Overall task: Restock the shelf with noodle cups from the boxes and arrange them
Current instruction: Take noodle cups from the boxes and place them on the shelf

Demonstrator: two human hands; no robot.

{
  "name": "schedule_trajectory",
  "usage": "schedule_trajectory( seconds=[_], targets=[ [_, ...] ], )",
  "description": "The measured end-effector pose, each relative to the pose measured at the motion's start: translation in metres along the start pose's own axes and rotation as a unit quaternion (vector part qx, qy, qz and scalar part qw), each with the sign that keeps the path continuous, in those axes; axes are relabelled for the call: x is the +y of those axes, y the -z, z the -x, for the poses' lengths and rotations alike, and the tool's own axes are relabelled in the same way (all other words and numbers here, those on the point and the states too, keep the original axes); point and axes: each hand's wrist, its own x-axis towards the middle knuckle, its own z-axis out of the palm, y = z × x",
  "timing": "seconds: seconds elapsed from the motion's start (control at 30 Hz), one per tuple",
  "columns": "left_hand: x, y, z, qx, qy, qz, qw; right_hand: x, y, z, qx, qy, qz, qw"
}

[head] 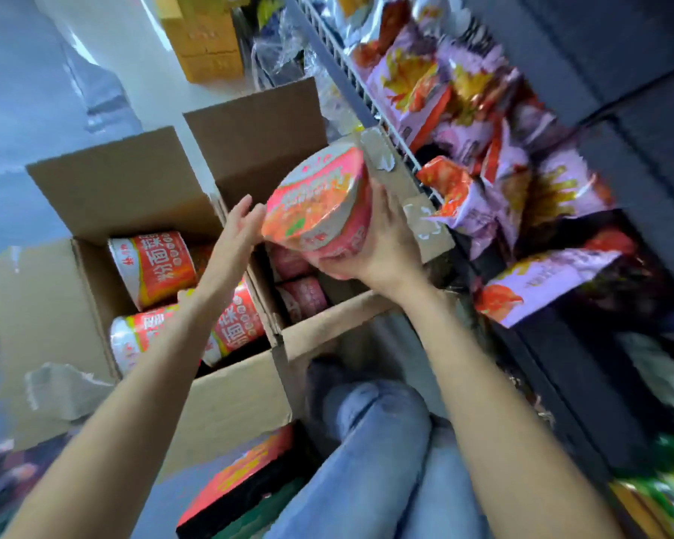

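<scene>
A pink noodle cup (320, 204) is lifted above the right cardboard box (339, 317). My right hand (382, 243) grips it from below and along its right side. My left hand (242, 223) has straight fingers that touch the cup's left edge. More pink cups (302, 295) lie inside the right box. The left box (106, 180) holds several orange-red noodle cups (154, 266) lying on their sides. The shelf (370, 107) with a wire front rail runs along the right.
Purple and orange snack bags (464, 110) crowd the shelf. A yellow carton (207, 36) stands on the floor at the back. A red and black flat box (246, 484) lies by my knee (370, 441). Open box flaps stick out around both boxes.
</scene>
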Motion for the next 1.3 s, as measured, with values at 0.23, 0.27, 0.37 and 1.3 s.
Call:
schedule_trajectory(
  seconds=[0.23, 0.27, 0.37, 1.3],
  targets=[
    [0.065, -0.087, 0.134, -0.239, -0.167, 0.036, 0.956, -0.043, 0.082, 0.181, 0.199, -0.14, -0.235, 0.941],
    [0.071, -0.104, 0.154, -0.274, -0.186, 0.038, 0.943, -0.045, 0.095, 0.209, 0.226, -0.153, -0.229, 0.934],
    [0.083, -0.163, 0.213, -0.368, -0.23, 0.009, 0.901, -0.048, 0.139, 0.29, 0.356, -0.186, -0.167, 0.9],
    [0.095, -0.512, 0.347, -0.273, -0.411, -0.204, 0.846, 0.116, 0.435, 0.596, 0.746, -0.26, 0.004, 0.613]
  ],
)
